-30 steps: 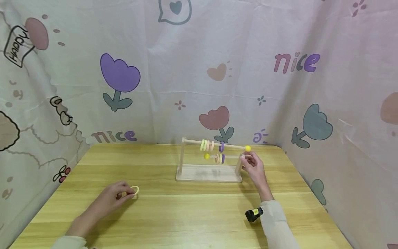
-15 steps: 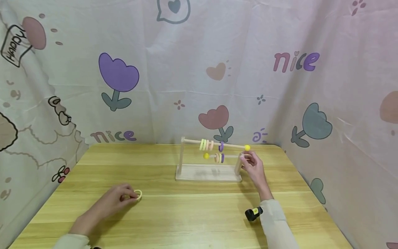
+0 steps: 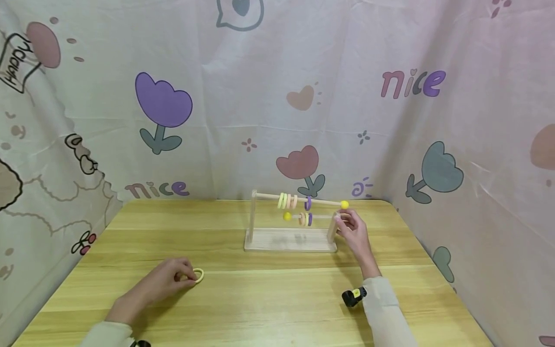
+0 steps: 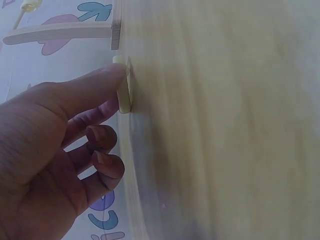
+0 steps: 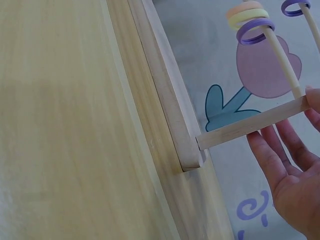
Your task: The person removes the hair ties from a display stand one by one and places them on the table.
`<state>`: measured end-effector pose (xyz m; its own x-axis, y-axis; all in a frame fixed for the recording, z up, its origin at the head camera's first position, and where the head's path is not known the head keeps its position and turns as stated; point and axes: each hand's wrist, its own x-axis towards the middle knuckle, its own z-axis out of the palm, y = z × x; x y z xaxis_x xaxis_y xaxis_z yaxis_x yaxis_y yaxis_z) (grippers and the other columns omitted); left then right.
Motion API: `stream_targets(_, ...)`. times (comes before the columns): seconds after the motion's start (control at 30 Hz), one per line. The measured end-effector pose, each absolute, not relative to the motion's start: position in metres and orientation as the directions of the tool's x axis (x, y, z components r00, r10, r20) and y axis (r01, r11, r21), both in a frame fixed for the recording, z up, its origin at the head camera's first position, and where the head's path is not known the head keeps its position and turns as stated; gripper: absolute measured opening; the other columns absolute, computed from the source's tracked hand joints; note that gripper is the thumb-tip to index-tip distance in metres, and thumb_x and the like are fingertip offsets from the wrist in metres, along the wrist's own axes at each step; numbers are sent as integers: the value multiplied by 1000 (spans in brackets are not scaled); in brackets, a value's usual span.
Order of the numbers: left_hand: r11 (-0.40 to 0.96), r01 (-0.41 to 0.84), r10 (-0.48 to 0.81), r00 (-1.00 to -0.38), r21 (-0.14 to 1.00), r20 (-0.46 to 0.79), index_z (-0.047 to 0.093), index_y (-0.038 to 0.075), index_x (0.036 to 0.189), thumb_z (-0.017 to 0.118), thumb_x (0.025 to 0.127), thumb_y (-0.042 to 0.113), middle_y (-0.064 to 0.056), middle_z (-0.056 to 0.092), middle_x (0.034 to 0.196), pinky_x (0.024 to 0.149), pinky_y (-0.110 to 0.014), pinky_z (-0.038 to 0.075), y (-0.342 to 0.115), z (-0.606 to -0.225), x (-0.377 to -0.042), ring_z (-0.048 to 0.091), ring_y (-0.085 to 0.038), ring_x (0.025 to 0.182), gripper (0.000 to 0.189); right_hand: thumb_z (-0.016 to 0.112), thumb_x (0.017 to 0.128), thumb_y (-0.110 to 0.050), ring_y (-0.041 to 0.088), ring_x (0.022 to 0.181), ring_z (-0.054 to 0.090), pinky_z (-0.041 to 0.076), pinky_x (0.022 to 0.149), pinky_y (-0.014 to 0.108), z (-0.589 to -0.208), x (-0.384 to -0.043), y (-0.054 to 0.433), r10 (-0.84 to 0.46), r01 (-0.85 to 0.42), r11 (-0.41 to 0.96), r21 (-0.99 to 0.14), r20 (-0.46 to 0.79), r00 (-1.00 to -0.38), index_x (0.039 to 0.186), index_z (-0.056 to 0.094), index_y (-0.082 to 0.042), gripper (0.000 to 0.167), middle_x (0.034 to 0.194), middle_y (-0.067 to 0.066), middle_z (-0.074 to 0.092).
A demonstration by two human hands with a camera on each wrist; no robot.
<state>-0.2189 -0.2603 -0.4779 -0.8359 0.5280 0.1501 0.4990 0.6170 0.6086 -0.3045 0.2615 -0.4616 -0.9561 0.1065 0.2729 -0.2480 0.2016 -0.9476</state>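
My left hand pinches a pale yellow ring between thumb and fingers, low over the table; in the left wrist view the ring shows edge-on. At the back stands a wooden rack with two posts and two rods. My right hand grips the top of its shorter right post. The upper rod, ending in a yellow ball, carries several green and pinkish rings and a purple ring. On the lower rod hang peach, yellow and purple rings near another yellow ball.
The wooden table reaches back to a printed curtain, which also runs along both sides. A black wrist camera sits at my right cuff, and part of another shows at my left cuff.
My left hand has moved right and slightly toward me, carrying the yellow ring. My right hand stays on the rack's post. The view has shifted slightly.
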Motion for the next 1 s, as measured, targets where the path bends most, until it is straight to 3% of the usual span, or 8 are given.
stream_targets(0.4,621,490,526,-839,612,137,83,20,89,83,86,13,8,66,87,58,-19,41,-258,-477,-219,43,5,66,8,63,104,-20,21,107,66,61,82,25,-460,-304,260,102,-238,191,-952,260,-960,134,56,1,38,126,27,60)
stream_targets(0.77,591,529,522,-827,609,211,81,15,93,83,86,15,6,69,89,55,-19,41,-250,-466,-225,42,5,62,8,64,103,-19,9,96,65,62,79,26,-457,-304,262,113,-238,199,-951,263,-958,133,56,1,36,112,9,63)
stream_targets(1.0,575,553,508,-819,603,267,79,12,100,83,86,15,0,71,93,59,-19,43,-235,-463,-228,48,-1,69,15,62,105,-21,13,102,64,62,85,33,-457,-304,261,89,-220,218,-951,244,-966,136,54,0,38,124,23,61)
